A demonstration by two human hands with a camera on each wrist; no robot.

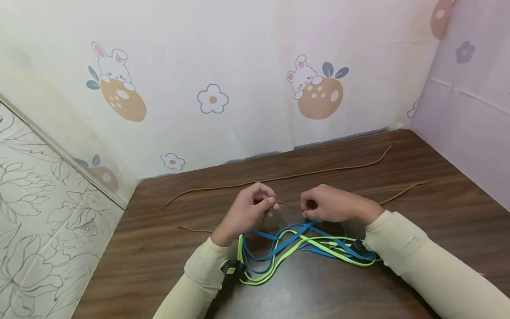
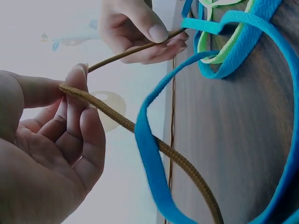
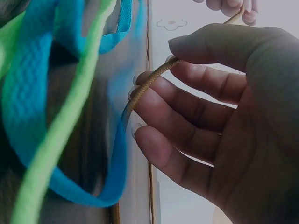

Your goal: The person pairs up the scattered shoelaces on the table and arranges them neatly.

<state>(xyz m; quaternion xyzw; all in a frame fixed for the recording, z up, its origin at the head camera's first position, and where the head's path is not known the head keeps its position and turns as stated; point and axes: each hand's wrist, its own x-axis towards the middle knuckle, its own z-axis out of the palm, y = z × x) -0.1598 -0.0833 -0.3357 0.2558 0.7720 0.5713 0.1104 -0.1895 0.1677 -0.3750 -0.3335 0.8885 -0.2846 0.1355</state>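
Observation:
Between both hands runs a brown cord (image 1: 289,205), a round braided lace held just above the table. My left hand (image 1: 248,210) pinches it between thumb and forefinger, and in the left wrist view the cord (image 2: 124,120) bends sharply at that pinch. My right hand (image 1: 331,204) pinches the same cord (image 3: 148,82) between thumb and forefinger, the other fingers curved beside it. Below the hands lie flat blue laces (image 1: 275,252) and yellow-green laces (image 1: 260,280) in loose, crossing loops. The brown cord's ends trail on the table beyond both wrists.
A second brown cord (image 1: 295,176) lies stretched along the back of the dark wooden table (image 1: 159,266). Behind the table stands a wall (image 1: 255,124) with printed rabbits and flowers. Another wall (image 1: 470,133) borders the right side.

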